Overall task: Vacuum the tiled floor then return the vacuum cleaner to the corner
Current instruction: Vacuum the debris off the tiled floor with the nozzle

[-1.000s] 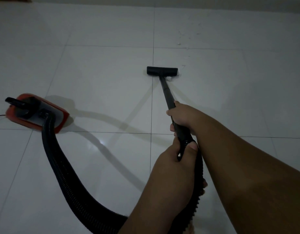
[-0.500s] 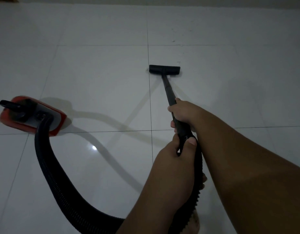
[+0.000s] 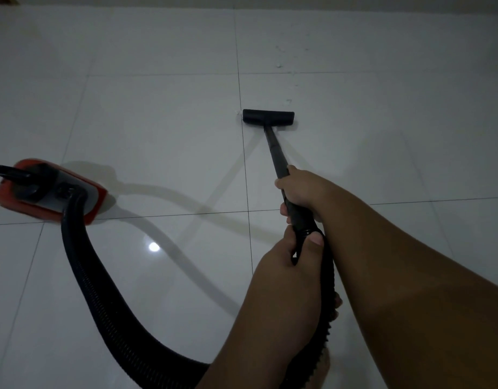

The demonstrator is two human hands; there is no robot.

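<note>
A black floor nozzle (image 3: 268, 117) rests flat on the white tiled floor (image 3: 158, 130), just right of a grout line. Its black wand (image 3: 276, 154) runs back toward me. My right hand (image 3: 301, 189) grips the wand from above. Just behind it my left hand (image 3: 287, 279) is closed around the ribbed hose cuff, thumb on top. The black corrugated hose (image 3: 90, 276) loops down and left to the red and grey vacuum body (image 3: 50, 190) on the floor at the left.
Small white crumbs (image 3: 288, 101) lie on the tile beyond the nozzle, with more specks (image 3: 278, 64) farther back. The base of a wall (image 3: 270, 4) runs along the top. A ceiling light glints off the tile (image 3: 153, 247).
The nozzle has shifted slightly to the right along the floor, past the grout line. Both hands keep the same grip; the vacuum body stays put.
</note>
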